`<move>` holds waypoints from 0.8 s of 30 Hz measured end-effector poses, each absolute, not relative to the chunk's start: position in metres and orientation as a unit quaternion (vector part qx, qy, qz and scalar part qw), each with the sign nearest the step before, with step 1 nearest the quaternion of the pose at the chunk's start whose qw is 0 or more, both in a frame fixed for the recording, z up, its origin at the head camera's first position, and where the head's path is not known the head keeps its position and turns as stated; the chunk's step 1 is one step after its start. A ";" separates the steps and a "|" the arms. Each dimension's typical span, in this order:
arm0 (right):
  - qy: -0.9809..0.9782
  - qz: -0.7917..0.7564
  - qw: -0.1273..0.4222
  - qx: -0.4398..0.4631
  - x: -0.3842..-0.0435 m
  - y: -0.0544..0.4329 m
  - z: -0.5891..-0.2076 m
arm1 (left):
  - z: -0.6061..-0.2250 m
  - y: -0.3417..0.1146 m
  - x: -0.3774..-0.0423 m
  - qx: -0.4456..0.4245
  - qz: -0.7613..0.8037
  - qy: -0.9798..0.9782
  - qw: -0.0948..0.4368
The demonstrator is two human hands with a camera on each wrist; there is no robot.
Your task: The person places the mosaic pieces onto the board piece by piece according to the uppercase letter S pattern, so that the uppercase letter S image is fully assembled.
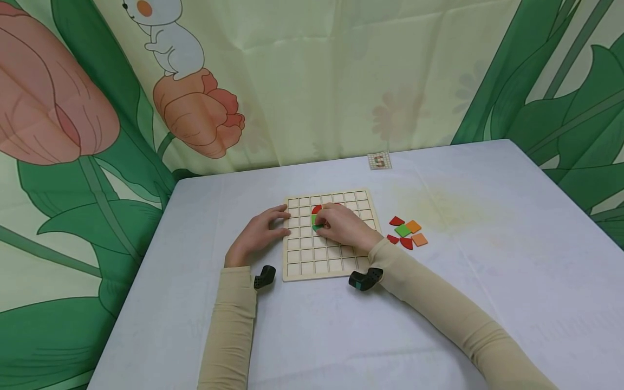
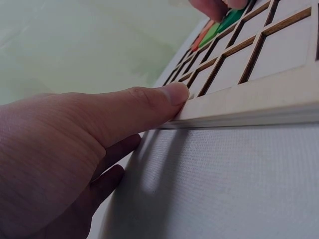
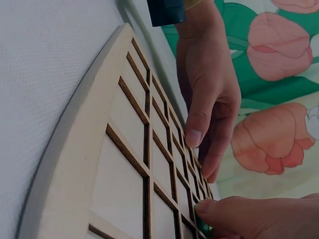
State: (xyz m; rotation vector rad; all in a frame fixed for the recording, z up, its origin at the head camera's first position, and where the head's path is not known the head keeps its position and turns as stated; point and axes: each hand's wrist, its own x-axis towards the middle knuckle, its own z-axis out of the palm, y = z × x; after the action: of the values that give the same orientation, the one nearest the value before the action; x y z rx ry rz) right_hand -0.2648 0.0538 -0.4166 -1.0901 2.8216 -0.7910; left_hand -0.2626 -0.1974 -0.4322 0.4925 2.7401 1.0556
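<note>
A wooden grid board (image 1: pixel 307 268) lies flat on the table. My left hand (image 1: pixel 260 233) rests at its left edge, thumb and fingers spread; in the left wrist view the thumb (image 2: pixel 149 102) touches the rim. My right hand (image 1: pixel 346 225) reaches over the board, its thumb and fingers around a dark green tile (image 2: pixel 232 19) in a grid cell. Just beyond that tile are a light green tile (image 1: pixel 314 219) and a red quarter-round tile (image 1: pixel 317 208). More red shows behind the right hand, which hides part of the tiles. In the right wrist view, the right thumb (image 3: pixel 219 209) is against the dark green tile.
Right of the board lie loose tiles: several red ones (image 1: pixel 396 221), a green square (image 1: pixel 403 231) and orange squares (image 1: pixel 413 226). A small patterned card (image 1: pixel 379 160) lies by the table's back edge. A printed curtain (image 1: pixel 317 81) hangs behind.
</note>
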 end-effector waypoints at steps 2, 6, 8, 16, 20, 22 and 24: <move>0.903 -0.250 0.007 -0.350 -0.264 0.054 -0.416 | -0.432 -0.197 -0.262 0.165 0.351 0.918 0.082; 0.900 -0.252 0.002 -0.356 -0.265 0.055 -0.418 | -0.431 -0.197 -0.262 0.167 0.349 0.918 0.080; 0.898 -0.257 -0.001 -0.358 -0.265 0.055 -0.418 | -0.430 -0.197 -0.262 0.172 0.349 0.918 0.077; 0.890 -0.275 -0.003 -0.364 -0.265 0.057 -0.420 | -0.430 -0.197 -0.262 0.172 0.352 0.917 0.077; 0.890 -0.277 -0.002 -0.363 -0.265 0.056 -0.420 | -0.430 -0.197 -0.262 0.170 0.352 0.917 0.078; 0.888 -0.280 -0.001 -0.364 -0.265 0.057 -0.420 | -0.430 -0.197 -0.262 0.169 0.354 0.916 0.079; 0.888 -0.284 0.000 -0.363 -0.265 0.058 -0.420 | -0.431 -0.197 -0.262 0.168 0.354 0.917 0.079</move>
State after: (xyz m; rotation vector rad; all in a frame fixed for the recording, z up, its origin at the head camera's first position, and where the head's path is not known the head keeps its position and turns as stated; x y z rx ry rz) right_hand -0.2647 0.0580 -0.4200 -1.1393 2.7881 -0.8930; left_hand -0.2616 -0.1970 -0.4308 0.5035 2.7429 1.0583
